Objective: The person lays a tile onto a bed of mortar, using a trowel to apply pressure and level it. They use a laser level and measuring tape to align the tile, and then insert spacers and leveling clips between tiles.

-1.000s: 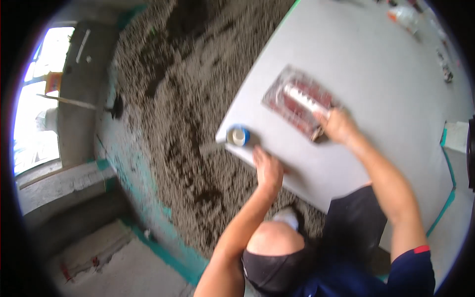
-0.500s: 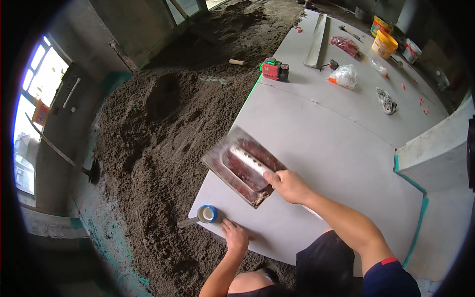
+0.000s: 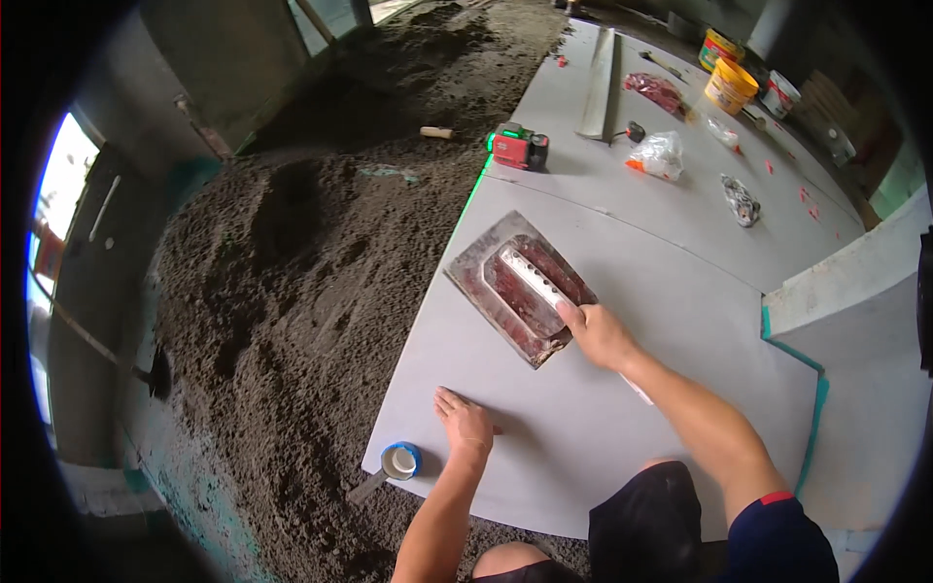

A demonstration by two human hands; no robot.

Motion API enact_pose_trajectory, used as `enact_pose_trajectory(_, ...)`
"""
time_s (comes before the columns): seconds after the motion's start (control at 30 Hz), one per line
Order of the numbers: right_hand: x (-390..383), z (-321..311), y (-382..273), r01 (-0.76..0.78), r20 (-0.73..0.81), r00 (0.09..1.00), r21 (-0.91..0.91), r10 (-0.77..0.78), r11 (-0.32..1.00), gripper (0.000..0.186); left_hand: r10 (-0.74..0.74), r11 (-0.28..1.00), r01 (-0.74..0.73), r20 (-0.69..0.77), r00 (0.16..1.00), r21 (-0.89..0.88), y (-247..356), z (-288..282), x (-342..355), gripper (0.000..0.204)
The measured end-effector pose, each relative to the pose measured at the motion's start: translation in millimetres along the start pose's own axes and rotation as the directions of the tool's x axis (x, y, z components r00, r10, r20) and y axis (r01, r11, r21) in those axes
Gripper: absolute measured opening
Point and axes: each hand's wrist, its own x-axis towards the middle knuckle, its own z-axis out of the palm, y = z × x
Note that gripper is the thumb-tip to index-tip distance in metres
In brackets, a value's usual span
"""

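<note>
My right hand (image 3: 603,335) grips the near end of the pale handle of a rectangular plastering trowel (image 3: 522,309). Its worn metal plate, reddish around the handle, is over the large grey slab (image 3: 700,398); whether it touches, I cannot tell. On that slab my left hand (image 3: 466,425) lies flat, fingers stretched and a little apart, holding nothing. Near its wrist, at the slab's left edge, sits a round blue-rimmed object (image 3: 400,461) with a pale centre. A flat grey strip (image 3: 366,488) reaches out from it over the edge.
Loose grey-brown mortar (image 3: 301,291) is heaped along the slab's left side. A red laser level (image 3: 520,148) throws a green line down that edge. Farther off lie a metal straightedge (image 3: 597,87), plastic bags (image 3: 659,155) and a yellow bucket (image 3: 731,85). At right stands a pale ledge (image 3: 836,262).
The trowel has moved right and farther from me over the slab. My left hand has slid forward, away from the blue-rimmed object. The view has shifted slightly.
</note>
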Motion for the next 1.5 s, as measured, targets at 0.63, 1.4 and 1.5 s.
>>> enact_pose_trajectory(0.63, -101, -24, 241, -0.528, -0.445, 0.788, -0.136, 0.425, 0.838, 0.054, -0.006, 0.995, -0.001, 0.073, 0.997, 0.096, 5, -15, 30, 0.120)
enact_pose_trajectory(1.4, 77, -185, 429, -0.292, -0.542, 0.837, -0.332, 0.071, 0.897, 0.090, 0.222, 0.974, -0.222, 0.006, 0.975, 0.048, -7, 5, 63, 0.136)
enact_pose_trajectory(1.5, 106, -203, 436, -0.313, -0.614, 0.787, -0.308, 0.064, 0.898, 0.089, 0.224, 0.971, -0.226, 0.042, 0.974, 0.074, 7, -7, 66, 0.137)
